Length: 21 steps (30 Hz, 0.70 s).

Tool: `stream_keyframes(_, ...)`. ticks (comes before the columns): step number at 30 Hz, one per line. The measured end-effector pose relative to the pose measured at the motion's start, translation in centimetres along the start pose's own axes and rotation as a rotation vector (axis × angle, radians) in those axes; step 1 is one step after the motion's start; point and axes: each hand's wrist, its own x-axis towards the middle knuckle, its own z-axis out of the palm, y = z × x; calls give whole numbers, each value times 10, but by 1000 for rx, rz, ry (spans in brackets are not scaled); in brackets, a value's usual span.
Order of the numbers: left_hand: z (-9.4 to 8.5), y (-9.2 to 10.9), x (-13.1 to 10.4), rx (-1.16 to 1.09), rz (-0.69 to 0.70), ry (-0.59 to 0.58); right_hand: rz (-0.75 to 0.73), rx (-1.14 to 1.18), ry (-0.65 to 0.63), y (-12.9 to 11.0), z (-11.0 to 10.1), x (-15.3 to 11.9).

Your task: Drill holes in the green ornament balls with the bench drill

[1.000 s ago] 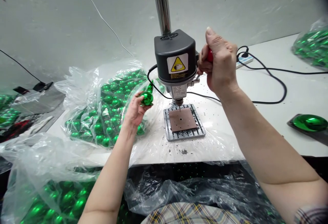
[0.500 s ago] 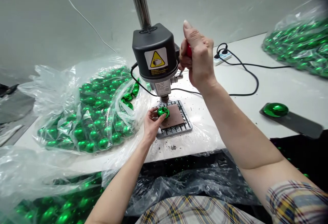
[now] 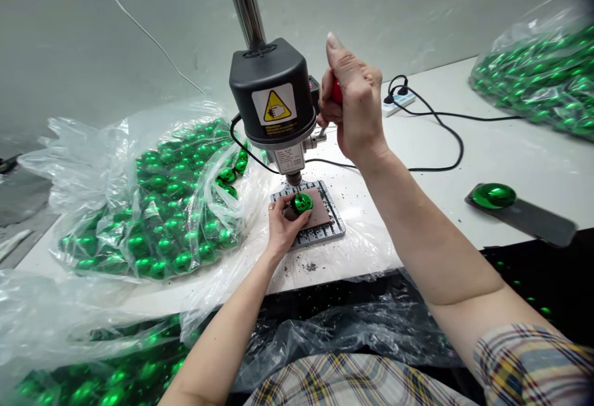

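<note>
My left hand (image 3: 284, 223) grips a shiny green ball (image 3: 304, 202) between thumb and fingers. The ball rests on, or just over, a brown square pad (image 3: 320, 208) on the slotted metal base (image 3: 338, 228) of a small drill press (image 3: 271, 93). Right above the ball is the chuck (image 3: 294, 178); the drill bit's tip is hard to make out. My right hand (image 3: 355, 99) is wrapped round the red knob (image 3: 336, 91) of the press's feed lever, its thumb pointing up.
Clear plastic bags of green balls lie at the left (image 3: 167, 208), lower left (image 3: 106, 381) and back right (image 3: 538, 78). One green piece (image 3: 493, 195) sits on a dark flat bar (image 3: 538, 220). A power strip (image 3: 396, 104) with black cables lies behind. Dark shavings litter the table.
My left hand has shifted the green ball rightward over the pad, under the chuck. My right hand keeps its grip on the lever knob. The whole view has shifted slightly.
</note>
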Motion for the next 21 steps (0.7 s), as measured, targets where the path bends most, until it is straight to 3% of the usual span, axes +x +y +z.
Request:
stream_keyframes(3,1,-1,1,62,12,-11,-71,-54,-1,1,-2,-6)
stream_keyframes(15,4,-5,3,-38,31,-26,-310,-123,14,23,-22,-52)
stream_keyframes(21,4,-4,3,-31,32,-29,-476,-44,-75,46,-32,-62)
